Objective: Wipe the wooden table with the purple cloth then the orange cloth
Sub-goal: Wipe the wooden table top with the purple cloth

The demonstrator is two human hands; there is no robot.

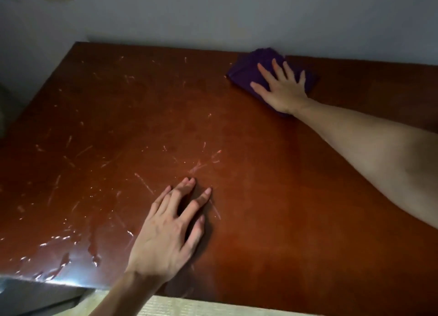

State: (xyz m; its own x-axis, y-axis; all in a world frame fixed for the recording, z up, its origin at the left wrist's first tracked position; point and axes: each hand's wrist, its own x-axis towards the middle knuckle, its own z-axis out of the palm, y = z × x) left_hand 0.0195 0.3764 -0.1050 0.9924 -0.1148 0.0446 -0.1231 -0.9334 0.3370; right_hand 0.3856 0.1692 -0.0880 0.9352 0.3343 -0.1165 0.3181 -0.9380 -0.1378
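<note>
The wooden table [272, 209] is reddish brown, scratched and glossy, and fills most of the view. A folded purple cloth [246, 70] lies at the table's far edge, against the wall. My right hand [280, 87] lies flat on the cloth with fingers spread, pressing it onto the wood. My left hand [170, 232] rests palm down on bare wood near the front edge, fingers apart, holding nothing. No orange cloth is in view.
A pale grey wall [237, 14] runs along the table's far side and left. The table's left front corner [28, 277] is worn, with flaking finish. A light woven surface [189, 308] shows below the front edge.
</note>
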